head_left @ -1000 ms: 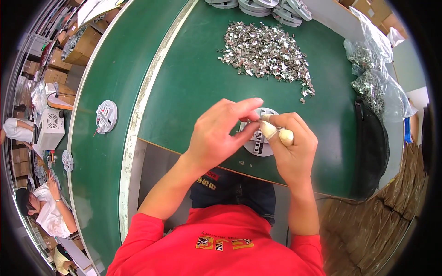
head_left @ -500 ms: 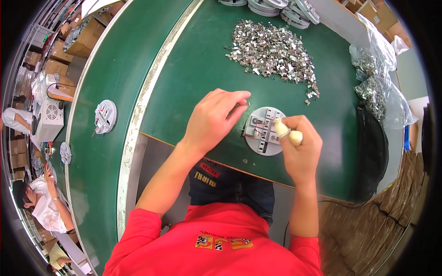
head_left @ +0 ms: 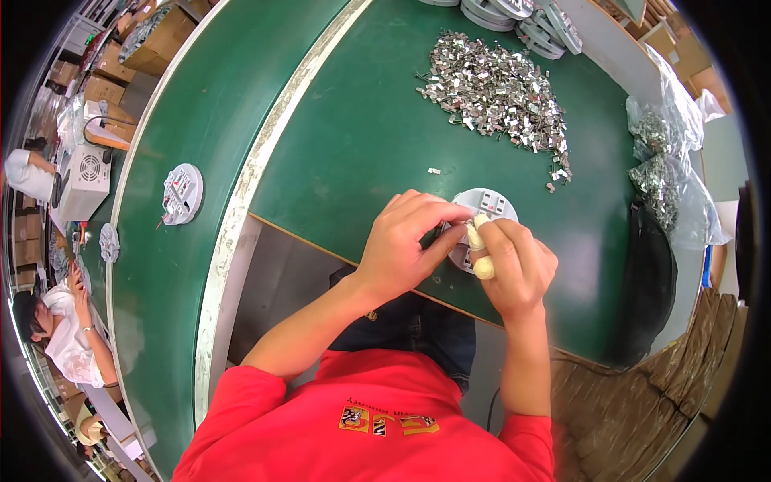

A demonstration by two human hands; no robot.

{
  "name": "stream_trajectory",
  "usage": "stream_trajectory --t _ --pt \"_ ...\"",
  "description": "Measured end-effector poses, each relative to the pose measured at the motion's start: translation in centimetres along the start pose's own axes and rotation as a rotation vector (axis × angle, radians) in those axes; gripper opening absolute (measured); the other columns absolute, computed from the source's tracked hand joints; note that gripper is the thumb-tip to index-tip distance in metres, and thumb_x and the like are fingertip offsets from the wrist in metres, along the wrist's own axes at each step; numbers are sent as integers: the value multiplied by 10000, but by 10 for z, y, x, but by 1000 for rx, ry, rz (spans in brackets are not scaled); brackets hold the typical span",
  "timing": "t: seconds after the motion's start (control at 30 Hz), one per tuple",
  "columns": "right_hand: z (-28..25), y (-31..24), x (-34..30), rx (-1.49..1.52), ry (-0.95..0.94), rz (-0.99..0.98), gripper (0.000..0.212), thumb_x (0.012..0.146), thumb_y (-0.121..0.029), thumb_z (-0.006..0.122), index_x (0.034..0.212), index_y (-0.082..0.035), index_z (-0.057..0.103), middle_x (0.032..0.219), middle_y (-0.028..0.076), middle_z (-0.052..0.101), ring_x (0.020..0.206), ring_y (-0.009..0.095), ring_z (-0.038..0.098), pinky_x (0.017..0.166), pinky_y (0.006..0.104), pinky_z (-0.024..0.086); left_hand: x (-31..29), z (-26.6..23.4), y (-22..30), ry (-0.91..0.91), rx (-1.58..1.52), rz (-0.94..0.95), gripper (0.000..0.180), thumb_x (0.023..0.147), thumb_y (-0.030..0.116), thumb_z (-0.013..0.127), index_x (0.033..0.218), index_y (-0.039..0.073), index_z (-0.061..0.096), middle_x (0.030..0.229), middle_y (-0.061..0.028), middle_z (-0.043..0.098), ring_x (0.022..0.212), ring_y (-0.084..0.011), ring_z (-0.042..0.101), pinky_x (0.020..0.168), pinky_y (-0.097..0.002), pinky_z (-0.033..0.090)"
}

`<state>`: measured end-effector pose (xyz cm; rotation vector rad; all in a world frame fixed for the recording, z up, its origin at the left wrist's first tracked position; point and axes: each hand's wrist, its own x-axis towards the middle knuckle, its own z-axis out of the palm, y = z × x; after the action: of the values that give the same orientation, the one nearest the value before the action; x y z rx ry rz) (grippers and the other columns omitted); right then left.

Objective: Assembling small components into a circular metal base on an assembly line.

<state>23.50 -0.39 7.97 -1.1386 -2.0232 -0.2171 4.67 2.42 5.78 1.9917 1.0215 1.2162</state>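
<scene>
A round light-grey disc (head_left: 487,201) with small slots lies near the front edge of the green table, mostly covered by my hands. My left hand (head_left: 405,241) reaches over its left side, thumb and forefinger closed in a pinch; whatever sits between the tips is too small to make out. My right hand (head_left: 514,261) bends over the disc's right side, its fingers closed, the tips meeting those of the left. Pale yellow finger cots (head_left: 483,267) cover two of its digits. Just beyond my hands a single small metal piece (head_left: 434,170) rests on the table.
A heap of small metal pieces (head_left: 498,96) spreads farther back, with stacked grey discs (head_left: 542,36) behind it. Clear bags of metal parts (head_left: 654,181) and a black bag (head_left: 646,281) line the right. Another disc (head_left: 183,194) lies on the left green surface, beyond which a person (head_left: 76,337) sits.
My left hand has moved right onto the disc and my right hand slightly left, so their fingertips now meet. A lone metal piece now shows behind the left hand. The view has shifted slightly.
</scene>
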Motion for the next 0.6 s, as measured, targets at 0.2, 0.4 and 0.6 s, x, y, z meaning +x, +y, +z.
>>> stream_trajectory --t 0.2,0.4,0.6 --pt "8 -5 1 7 31 -50 213 877 -180 758 1005 -11 727 893 94 685 682 214 685 535 307 531 -5 -4 -2 36 -14 13 263 815 -13 809 1055 77 750 965 -63 745 821 -239 668 757 -341 510" --pt "11 -11 1 -13 27 -69 215 909 -206 737 1003 -14 725 891 95 682 681 214 682 536 307 531 -7 -10 -5 39 -7 26 257 821 -8 801 1051 92 747 949 -54 734 816 -240 658 745 -343 491" --pt "12 -15 0 -25 10 -70 230 921 -231 724 1013 -21 724 890 94 676 665 210 671 530 308 524 -9 -12 -6 51 -6 45 251 827 6 802 1052 102 744 942 -46 721 824 -239 654 744 -344 488"
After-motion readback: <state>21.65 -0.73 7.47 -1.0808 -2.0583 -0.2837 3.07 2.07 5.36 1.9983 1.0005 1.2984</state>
